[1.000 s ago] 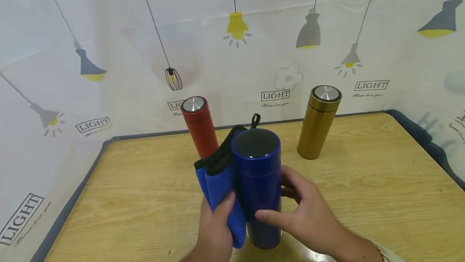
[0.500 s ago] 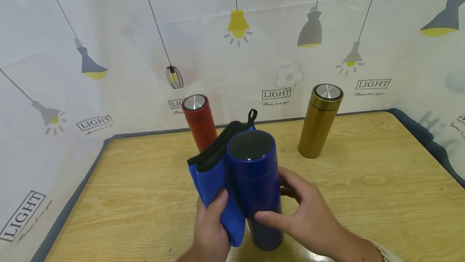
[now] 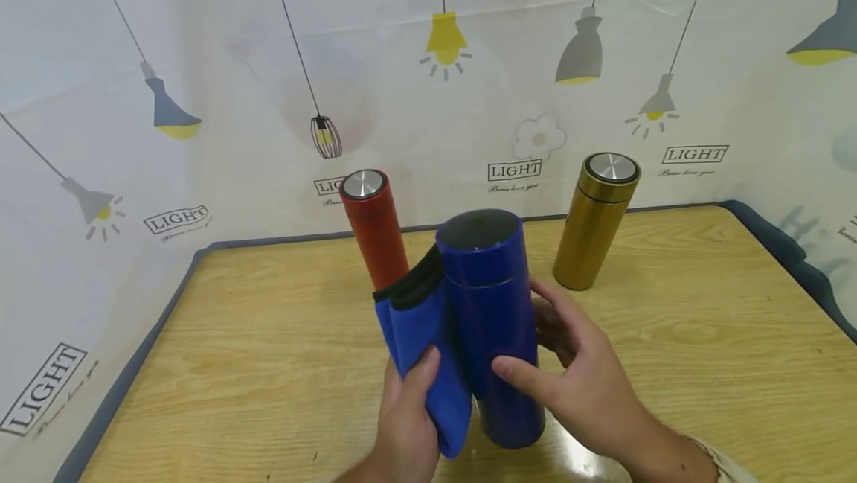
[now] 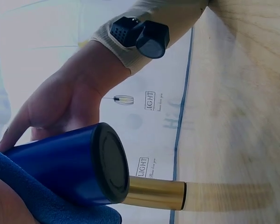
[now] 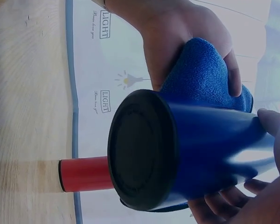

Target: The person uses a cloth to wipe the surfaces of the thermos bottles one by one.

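A blue thermos flask [image 3: 494,319] with a dark top is held off the table, slightly tilted. My right hand [image 3: 589,382] grips it from the right, thumb in front and fingers behind; in the right wrist view its black base [image 5: 141,149] faces the camera. My left hand [image 3: 410,416] holds a folded blue cloth [image 3: 428,360] with black edging, thumb on the near side. The cloth lies against the flask's left side. In the left wrist view the cloth [image 4: 46,200] covers part of the flask [image 4: 65,161]. The left fingers behind the cloth are mostly hidden in the head view.
Behind the cloth a red flask [image 3: 376,237] with a silver lid stands upright on the wooden table [image 3: 254,364]. A gold flask [image 3: 596,226] stands at the back right. A lamp-patterned backdrop [image 3: 402,111] rises along the table's back and sides.
The blue flask has risen a little and shifted right, with both hands. The cloth has slid down along its side, and its black loop has gone out of sight behind the flask.
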`<state>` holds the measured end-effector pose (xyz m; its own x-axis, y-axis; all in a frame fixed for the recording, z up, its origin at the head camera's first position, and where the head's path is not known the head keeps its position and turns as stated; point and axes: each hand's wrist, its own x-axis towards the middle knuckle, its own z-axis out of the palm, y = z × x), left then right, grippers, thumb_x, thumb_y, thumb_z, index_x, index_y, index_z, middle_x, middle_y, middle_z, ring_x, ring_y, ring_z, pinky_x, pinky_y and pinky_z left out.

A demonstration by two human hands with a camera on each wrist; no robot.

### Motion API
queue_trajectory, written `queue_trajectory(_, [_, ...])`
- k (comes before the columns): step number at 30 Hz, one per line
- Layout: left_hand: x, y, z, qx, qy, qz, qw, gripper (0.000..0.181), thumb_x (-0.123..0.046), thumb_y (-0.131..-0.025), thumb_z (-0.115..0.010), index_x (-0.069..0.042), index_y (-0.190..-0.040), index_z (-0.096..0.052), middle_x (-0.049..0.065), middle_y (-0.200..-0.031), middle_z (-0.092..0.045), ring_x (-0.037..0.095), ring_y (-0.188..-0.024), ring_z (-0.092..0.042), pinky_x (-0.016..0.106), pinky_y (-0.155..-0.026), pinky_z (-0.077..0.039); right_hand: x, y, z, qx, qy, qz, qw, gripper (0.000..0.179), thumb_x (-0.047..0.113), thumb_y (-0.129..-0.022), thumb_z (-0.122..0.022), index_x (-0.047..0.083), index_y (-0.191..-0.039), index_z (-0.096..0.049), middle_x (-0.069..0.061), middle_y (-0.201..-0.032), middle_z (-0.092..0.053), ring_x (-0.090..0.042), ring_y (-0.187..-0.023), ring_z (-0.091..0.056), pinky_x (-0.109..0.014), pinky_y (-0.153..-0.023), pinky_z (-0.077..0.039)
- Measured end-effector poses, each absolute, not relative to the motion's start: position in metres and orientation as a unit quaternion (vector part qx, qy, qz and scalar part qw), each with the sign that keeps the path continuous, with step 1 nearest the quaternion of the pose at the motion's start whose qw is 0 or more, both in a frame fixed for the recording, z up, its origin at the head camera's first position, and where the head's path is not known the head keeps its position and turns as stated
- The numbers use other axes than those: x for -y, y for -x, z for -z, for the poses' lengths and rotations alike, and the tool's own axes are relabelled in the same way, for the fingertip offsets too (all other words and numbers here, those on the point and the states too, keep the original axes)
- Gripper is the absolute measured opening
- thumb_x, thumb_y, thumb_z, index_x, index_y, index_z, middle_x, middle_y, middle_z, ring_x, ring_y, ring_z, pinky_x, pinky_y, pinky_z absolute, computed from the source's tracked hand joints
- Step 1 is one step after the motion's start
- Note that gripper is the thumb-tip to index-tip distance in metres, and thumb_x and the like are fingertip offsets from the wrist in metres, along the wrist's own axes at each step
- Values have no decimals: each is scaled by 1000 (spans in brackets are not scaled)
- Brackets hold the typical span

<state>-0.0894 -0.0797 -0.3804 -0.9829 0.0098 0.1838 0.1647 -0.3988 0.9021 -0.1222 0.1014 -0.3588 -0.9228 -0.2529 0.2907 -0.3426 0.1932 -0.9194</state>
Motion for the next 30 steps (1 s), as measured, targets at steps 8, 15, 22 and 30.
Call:
queue_trajectory(8, [83, 91, 381, 528, 66, 844, 73, 44, -10, -101, -33, -12, -144, -38, -1, -134, -57, 16, -126, -53, 28, -107, -43, -99, 122, 362, 778, -198, -596, 27, 74, 11, -85, -79, 26, -149, -43, -5, -131, -65, -12, -113, -65, -25, -93, -54])
queue_trajectory(15, [93, 93, 379, 525, 99, 835, 129, 43, -10, -102, -29, -18, -141, -44, -1, -134, -58, 16, -126, -54, 29, -106, -45, -95, 124, 368, 788, -238, -565, 53, 78, 13, -82, -82, 33, -147, -45, 2, -127, -67, -11, -114, -64, -28, -92, -54])
queue_trajectory(22, [92, 93, 382, 529, 65, 837, 127, 41, -10, -101, -32, -17, -139, -44, -3, -131, -60, 14, -122, -55, 27, -103, -46, -94, 125, 371, 790, -243, -560, 57, 77, 13, -83, -81, 33, -147, -44, 4, -127, -67, -10, -114, -64, -28, -93, -54])
queue_trajectory(30, [86, 93, 380, 559, 78, 821, 85, 43, -10, -101, -37, -5, -144, -40, -2, -130, -60, 14, -122, -55, 27, -105, -44, -98, 128, 368, 771, -222, -596, 41, 76, 7, -87, -76, 28, -150, -41, -4, -138, -60, -12, -121, -62, -20, -98, -50])
